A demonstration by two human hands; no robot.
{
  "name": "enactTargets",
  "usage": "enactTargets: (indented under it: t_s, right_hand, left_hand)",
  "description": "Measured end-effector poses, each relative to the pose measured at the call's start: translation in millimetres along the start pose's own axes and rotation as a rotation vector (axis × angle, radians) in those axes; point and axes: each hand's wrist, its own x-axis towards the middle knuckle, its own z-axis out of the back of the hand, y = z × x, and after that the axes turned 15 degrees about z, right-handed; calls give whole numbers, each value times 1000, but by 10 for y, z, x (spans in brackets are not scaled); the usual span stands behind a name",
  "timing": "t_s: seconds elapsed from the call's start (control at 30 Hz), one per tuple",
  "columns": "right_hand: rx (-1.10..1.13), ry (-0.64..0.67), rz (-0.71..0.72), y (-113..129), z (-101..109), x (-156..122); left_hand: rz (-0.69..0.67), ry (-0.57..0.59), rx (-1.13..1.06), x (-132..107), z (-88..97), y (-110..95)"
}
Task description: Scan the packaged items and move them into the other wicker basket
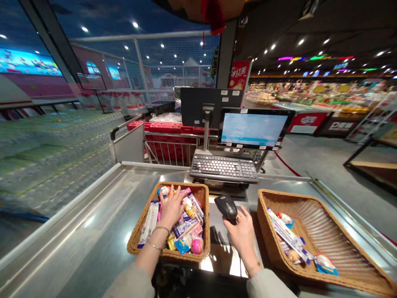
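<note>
My left hand is over the left wicker basket, its fingers spread among small packaged goods; whether the fingertips touch them I cannot tell. Near them is an orange, white and blue packet. The basket also holds long white-and-purple packets, a pink ball-shaped item and a blue-and-white packet. In my right hand is a black barcode scanner, gripped by its lower part, head pointing up and left. To its right, another wicker basket contains a few similar packets.
Both baskets stand on a metal checkout counter. Behind them are a black keyboard, a lit monitor and the back of a second screen. Stacked bottle packs are at the left, and a shopping cart is beyond the counter.
</note>
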Motion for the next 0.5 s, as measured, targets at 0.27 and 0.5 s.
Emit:
enactTargets:
  t_s: [0.27,0.5]
  right_hand:
    - [-20,18,26,5,-5,54]
    - [-26,59,-19,-25,10,108]
  left_hand:
    - [78,59,124,313,-45,5]
    - [164,93,178,459,-204,4]
